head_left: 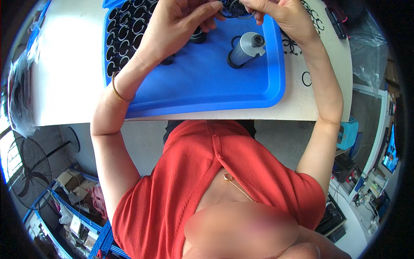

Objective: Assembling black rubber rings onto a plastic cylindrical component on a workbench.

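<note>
At the top edge, my left hand (183, 19) and my right hand (284, 19) are both closed, thumbs and fingertips pinching a tangle of thin black rings (238, 9) between them. The upper part of both hands is cut off by the picture's edge. Below the rings, a grey metal cylinder (247, 49) with a dark knob on its end stands tilted in the view, a black ring around its base. Rows of black round parts with C-shaped rims (125, 30) fill the left side of a blue tray (202, 101). Another black part (198, 36) sits beneath my left fingers.
The tray lies on a white table (64, 77). Loose black C-shaped clips (293, 45) and a single ring (306, 79) are right of it, partly behind my right forearm. A dark object (336, 23) lies at the far right. A fan (30, 172) stands lower left.
</note>
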